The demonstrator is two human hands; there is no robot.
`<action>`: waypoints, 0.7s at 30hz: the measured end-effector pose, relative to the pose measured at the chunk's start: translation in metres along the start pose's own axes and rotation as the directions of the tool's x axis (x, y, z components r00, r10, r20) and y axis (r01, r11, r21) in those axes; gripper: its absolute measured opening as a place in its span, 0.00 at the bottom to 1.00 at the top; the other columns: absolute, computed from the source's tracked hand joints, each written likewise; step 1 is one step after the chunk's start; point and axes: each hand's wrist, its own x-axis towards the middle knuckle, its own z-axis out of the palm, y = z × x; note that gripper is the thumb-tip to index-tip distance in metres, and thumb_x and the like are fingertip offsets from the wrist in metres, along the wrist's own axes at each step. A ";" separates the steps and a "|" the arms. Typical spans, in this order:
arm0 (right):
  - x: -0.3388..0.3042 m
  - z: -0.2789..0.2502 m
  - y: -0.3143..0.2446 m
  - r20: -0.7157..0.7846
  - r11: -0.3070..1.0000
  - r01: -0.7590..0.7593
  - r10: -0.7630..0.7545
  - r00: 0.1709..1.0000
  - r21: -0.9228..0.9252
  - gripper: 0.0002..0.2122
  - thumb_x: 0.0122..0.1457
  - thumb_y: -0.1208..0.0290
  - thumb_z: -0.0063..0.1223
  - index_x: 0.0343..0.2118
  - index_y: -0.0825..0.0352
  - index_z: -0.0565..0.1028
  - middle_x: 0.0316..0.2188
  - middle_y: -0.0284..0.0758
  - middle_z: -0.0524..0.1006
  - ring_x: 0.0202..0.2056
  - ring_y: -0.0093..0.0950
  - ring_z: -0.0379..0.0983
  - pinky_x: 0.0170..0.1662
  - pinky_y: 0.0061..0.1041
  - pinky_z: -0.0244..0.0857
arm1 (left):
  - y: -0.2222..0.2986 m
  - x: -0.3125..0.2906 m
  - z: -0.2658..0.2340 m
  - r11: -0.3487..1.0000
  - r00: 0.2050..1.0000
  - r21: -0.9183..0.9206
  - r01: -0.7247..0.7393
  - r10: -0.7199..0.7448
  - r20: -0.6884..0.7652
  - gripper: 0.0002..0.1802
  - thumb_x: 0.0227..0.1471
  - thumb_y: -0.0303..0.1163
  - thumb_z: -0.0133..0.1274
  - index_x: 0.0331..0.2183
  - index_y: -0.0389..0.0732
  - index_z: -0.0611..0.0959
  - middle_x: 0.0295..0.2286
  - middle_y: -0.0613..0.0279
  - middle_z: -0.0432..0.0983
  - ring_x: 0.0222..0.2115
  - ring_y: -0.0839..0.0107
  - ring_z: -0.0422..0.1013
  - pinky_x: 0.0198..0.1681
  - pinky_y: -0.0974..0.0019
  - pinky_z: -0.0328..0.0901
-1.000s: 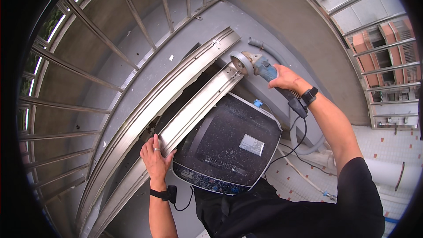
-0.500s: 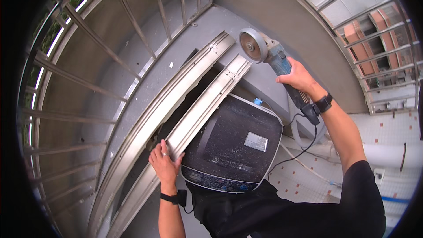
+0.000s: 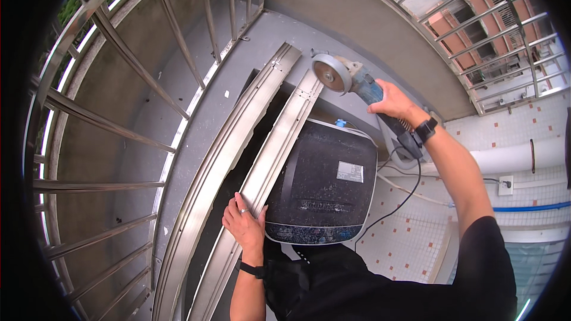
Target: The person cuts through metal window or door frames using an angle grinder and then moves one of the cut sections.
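An angle grinder with a round brown disc and grey guard is gripped in my right hand. Its disc hovers close to the far end of a long, pale metal profile; whether they touch I cannot tell. Lower down, my left hand grasps this same profile, thumb on one edge and fingers on the other. A second metal profile runs alongside to the left, with a dark gap between them. From the grinder's rear end hangs a black cord.
A black, dust-speckled appliance with a label stands right of the profiles. Metal railings line the left, above a grey ledge. To the right are a white pipe, a wall socket, a blue hose and small white tiles.
The grinder's disc has come closer to the near profile's far end. My left hand still holds that profile. The whole view has shifted and turned slightly.
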 end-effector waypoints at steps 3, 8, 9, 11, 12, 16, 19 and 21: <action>0.029 -0.004 0.017 0.040 0.986 0.167 -0.166 0.985 -0.025 0.28 0.39 0.63 0.70 0.45 0.70 0.74 0.33 0.41 0.79 0.37 0.34 0.75 0.46 0.31 0.69 | -0.002 -0.001 -0.001 1.000 1.000 -0.001 -0.011 0.011 -0.016 0.52 0.38 0.44 0.74 0.61 0.36 0.68 0.52 0.51 0.70 0.50 0.50 0.66 0.55 0.47 0.58; 0.070 -0.011 0.018 0.132 0.957 0.205 -0.181 0.975 -0.205 0.29 0.38 0.64 0.70 0.46 0.70 0.74 0.35 0.45 0.80 0.39 0.39 0.77 0.47 0.33 0.70 | -0.006 0.001 -0.001 1.000 1.000 0.010 -0.001 0.001 0.004 0.52 0.39 0.44 0.73 0.62 0.37 0.67 0.52 0.48 0.69 0.51 0.49 0.65 0.56 0.46 0.57; 0.075 -0.010 0.020 0.124 0.938 0.216 -0.188 0.974 -0.270 0.30 0.38 0.64 0.70 0.47 0.69 0.74 0.36 0.46 0.80 0.40 0.41 0.77 0.48 0.34 0.70 | -0.007 0.002 0.001 1.000 1.000 -0.011 0.002 -0.001 0.028 0.54 0.40 0.44 0.73 0.63 0.37 0.65 0.52 0.47 0.69 0.52 0.48 0.65 0.57 0.46 0.57; 0.082 -0.009 0.013 0.156 0.953 0.174 -0.138 0.978 -0.250 0.31 0.37 0.63 0.70 0.48 0.69 0.74 0.39 0.48 0.80 0.43 0.44 0.77 0.50 0.36 0.69 | -0.006 0.003 0.000 1.000 1.000 0.003 -0.004 0.004 0.025 0.53 0.40 0.44 0.73 0.62 0.37 0.66 0.53 0.48 0.69 0.52 0.49 0.65 0.56 0.46 0.57; 0.081 -0.007 0.014 0.156 0.963 0.139 -0.104 0.982 -0.232 0.31 0.37 0.63 0.70 0.48 0.69 0.74 0.39 0.48 0.80 0.44 0.44 0.77 0.50 0.37 0.69 | -0.005 0.003 0.000 1.000 1.000 0.019 -0.009 0.008 0.022 0.52 0.40 0.44 0.73 0.61 0.36 0.67 0.53 0.49 0.69 0.52 0.49 0.65 0.56 0.46 0.57; 0.086 0.002 0.025 0.140 0.974 0.094 -0.066 0.988 -0.206 0.31 0.38 0.63 0.69 0.48 0.69 0.74 0.39 0.46 0.80 0.44 0.42 0.76 0.50 0.35 0.69 | -0.001 0.000 -0.002 0.999 0.995 0.011 0.034 -0.035 0.098 0.53 0.41 0.46 0.72 0.63 0.37 0.65 0.53 0.47 0.68 0.53 0.47 0.64 0.57 0.45 0.56; 0.086 0.004 0.022 0.197 0.987 0.039 -0.007 0.980 -0.156 0.31 0.38 0.64 0.69 0.49 0.70 0.74 0.38 0.46 0.80 0.43 0.42 0.76 0.50 0.34 0.69 | -0.005 0.006 -0.003 1.000 0.997 -0.007 0.009 -0.008 0.074 0.54 0.41 0.47 0.72 0.63 0.37 0.65 0.54 0.47 0.67 0.52 0.47 0.64 0.57 0.45 0.56; 0.085 0.004 0.023 0.155 0.987 0.023 0.002 0.988 -0.158 0.31 0.38 0.64 0.69 0.49 0.70 0.74 0.38 0.46 0.80 0.42 0.41 0.76 0.49 0.33 0.69 | -0.002 0.008 -0.004 1.000 0.996 -0.019 0.011 -0.009 0.083 0.55 0.39 0.45 0.73 0.63 0.37 0.64 0.53 0.48 0.67 0.52 0.47 0.64 0.56 0.45 0.56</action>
